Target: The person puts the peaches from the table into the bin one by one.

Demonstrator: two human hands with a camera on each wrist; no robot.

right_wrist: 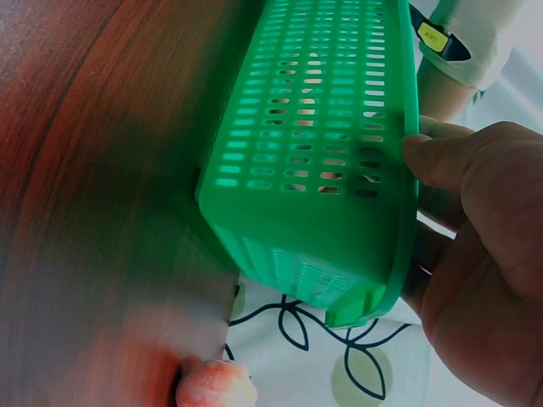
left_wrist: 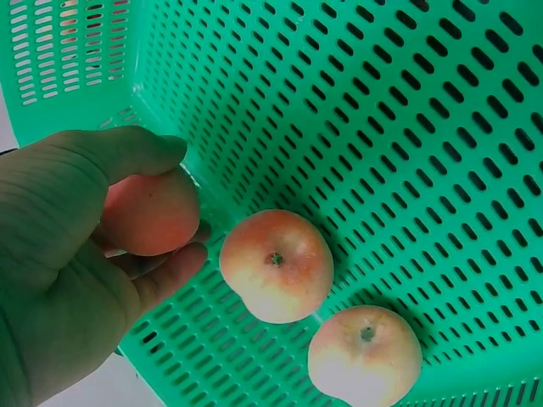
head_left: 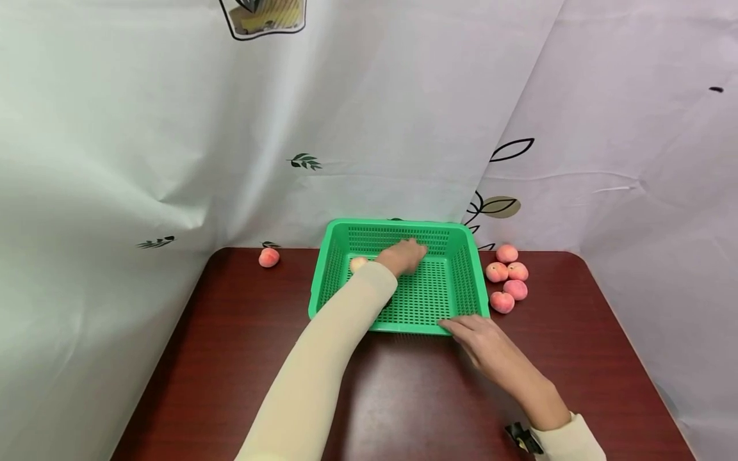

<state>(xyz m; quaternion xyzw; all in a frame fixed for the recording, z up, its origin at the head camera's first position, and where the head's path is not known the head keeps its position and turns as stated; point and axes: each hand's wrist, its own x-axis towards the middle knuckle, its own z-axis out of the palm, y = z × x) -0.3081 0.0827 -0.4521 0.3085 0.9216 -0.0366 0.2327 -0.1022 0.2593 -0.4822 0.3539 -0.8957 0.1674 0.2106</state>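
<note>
Dark tabletop (head_left: pixel 576 378), green basket (head_left: pixel 426 291): one grip inside, one on the rim

So the tabletop runs back to a white backdrop (head_left: pixel 398 115), and the basket's parked at that far edge, back wall close to the cloth. There's a good stretch of wood in front of the near rim and another off to the left. The right side is tighter, with fruit sitting just beside the basket wall.

Left hand (head_left: pixel 403 256) is down inside the basket near the back wall, fingers and thumb curled around a peach (left_wrist: pixel 153 220). The cream sleeve (head_left: pixel 334 326) crosses the near rim and hides some of the floor, but the right half shows plenty of slotted mesh.

Right hand (head_left: pixel 481 342) has the near rim pinched by the right corner, thumb outside.

Two peaches (left_wrist: pixel 277 267) sit where basket floor meets wall, the closer one just off the left fingertips. Outside, five peaches (head_left: pixel 515 290) bunch up on the right, and a lone peach (head_left: pixel 268 257) sits by the back-left corner of the tabletop.
</note>
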